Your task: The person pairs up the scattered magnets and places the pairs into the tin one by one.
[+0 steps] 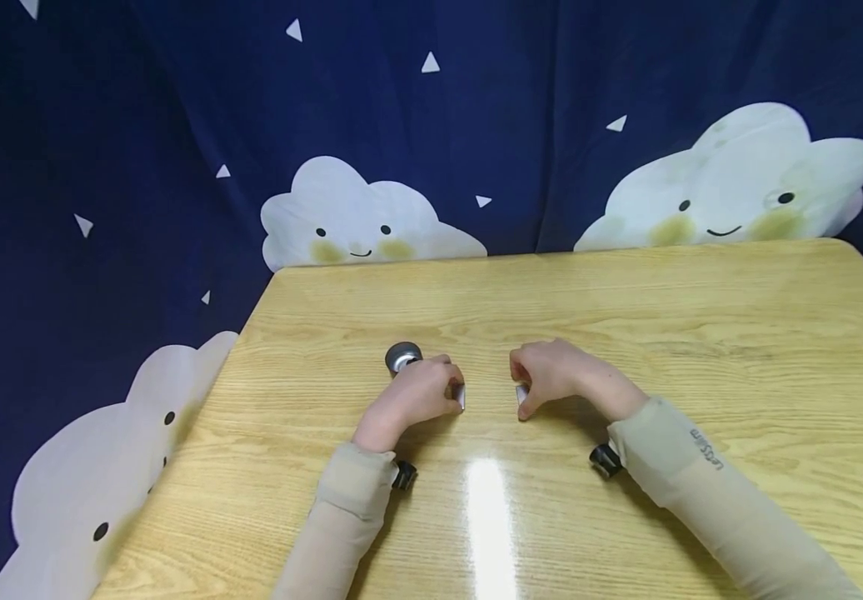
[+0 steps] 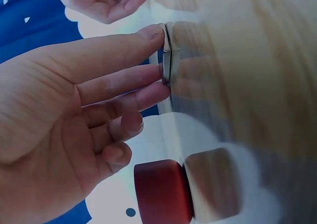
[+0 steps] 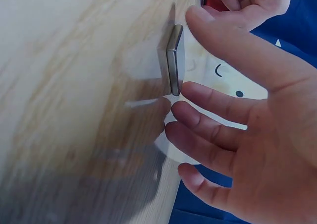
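Observation:
My left hand [image 1: 416, 392] pinches a small flat shiny silver block [image 2: 167, 60] by its two ends, thumb on one and fingertips on the other. The block lies low over the glossy tabletop. Facing it across a gap, my right hand [image 1: 557, 371] is curled round a similar silver block [image 3: 176, 60]. The index fingertip meets one end, and the thumb tip is right at the other. The remaining fingers of both hands are loosely bent. Just beyond my left hand stands a short round object [image 1: 403, 348] with a dark rim and silver top; its side looks red [image 2: 162, 192] in the left wrist view.
The wooden table [image 1: 701, 333] is glossy and mirrors hands and blocks. Behind it and on the left hangs a dark blue curtain [image 1: 476, 100] with white clouds and triangles. Beige sleeves [image 1: 731, 500] cover both forearms, with small black devices [image 1: 606, 460] under the wrists.

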Demonstrator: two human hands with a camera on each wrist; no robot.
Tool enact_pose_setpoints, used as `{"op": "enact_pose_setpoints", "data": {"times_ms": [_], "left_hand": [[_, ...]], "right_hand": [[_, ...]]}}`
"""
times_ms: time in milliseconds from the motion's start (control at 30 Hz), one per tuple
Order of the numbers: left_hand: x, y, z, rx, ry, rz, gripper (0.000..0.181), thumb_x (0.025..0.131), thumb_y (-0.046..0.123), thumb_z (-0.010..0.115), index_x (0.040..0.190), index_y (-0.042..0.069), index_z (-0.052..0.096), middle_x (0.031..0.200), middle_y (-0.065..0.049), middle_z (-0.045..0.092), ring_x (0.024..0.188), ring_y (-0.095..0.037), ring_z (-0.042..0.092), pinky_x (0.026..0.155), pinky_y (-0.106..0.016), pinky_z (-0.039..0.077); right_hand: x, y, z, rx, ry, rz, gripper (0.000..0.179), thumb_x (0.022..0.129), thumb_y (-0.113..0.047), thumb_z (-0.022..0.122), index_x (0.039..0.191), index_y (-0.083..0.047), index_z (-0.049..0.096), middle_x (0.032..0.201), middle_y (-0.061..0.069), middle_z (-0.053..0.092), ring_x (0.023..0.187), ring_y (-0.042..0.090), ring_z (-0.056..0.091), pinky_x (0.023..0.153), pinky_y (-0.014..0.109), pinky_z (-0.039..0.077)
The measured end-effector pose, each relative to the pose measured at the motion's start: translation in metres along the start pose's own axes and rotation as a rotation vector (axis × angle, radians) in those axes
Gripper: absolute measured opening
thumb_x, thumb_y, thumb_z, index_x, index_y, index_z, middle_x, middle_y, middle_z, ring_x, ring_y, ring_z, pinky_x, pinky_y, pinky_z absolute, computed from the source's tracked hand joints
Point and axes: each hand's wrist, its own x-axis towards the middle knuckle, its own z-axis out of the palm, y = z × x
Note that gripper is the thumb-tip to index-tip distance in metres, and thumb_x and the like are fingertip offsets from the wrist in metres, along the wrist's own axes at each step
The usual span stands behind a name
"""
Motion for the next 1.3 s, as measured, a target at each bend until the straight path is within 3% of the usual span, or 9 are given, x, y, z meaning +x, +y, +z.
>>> {"op": "enact_pose_setpoints", "data": {"times_ms": [467, 967, 1300], "left_hand": [[0.002, -0.003, 0.0, -0.004, -0.014, 0.041, 0.016, 0.075, 0.018, 0.071, 0.09, 0.014, 0.068, 0.092, 0.0, 0.057, 0.073, -0.011, 0.049, 0.069, -0.025, 0.043], [0.006, -0.002, 0.002, 0.004, 0.007, 0.012, 0.023, 0.073, 0.022, 0.073, 0.094, 0.014, 0.069, 0.094, 0.0, 0.059, 0.074, -0.012, 0.052, 0.07, -0.025, 0.043], [0.007, 0.001, 0.0, -0.001, 0.025, 0.026, 0.022, 0.071, 0.024, 0.076, 0.09, 0.014, 0.07, 0.089, 0.001, 0.06, 0.072, -0.011, 0.05, 0.074, -0.028, 0.041]], "right_hand": [[-0.001, 0.003, 0.002, 0.016, -0.004, -0.043, 0.029, 0.064, -0.025, 0.08, 0.082, -0.013, 0.06, 0.074, -0.003, 0.054, 0.067, 0.012, 0.047, 0.064, 0.029, 0.039], [0.01, 0.001, 0.003, 0.026, 0.032, -0.065, 0.025, 0.064, -0.027, 0.078, 0.079, -0.013, 0.063, 0.07, -0.005, 0.054, 0.065, 0.011, 0.048, 0.061, 0.027, 0.039], [0.018, -0.004, 0.004, 0.042, 0.046, -0.088, 0.027, 0.064, -0.027, 0.078, 0.081, -0.012, 0.064, 0.071, -0.004, 0.055, 0.066, 0.011, 0.048, 0.062, 0.026, 0.04]]}}
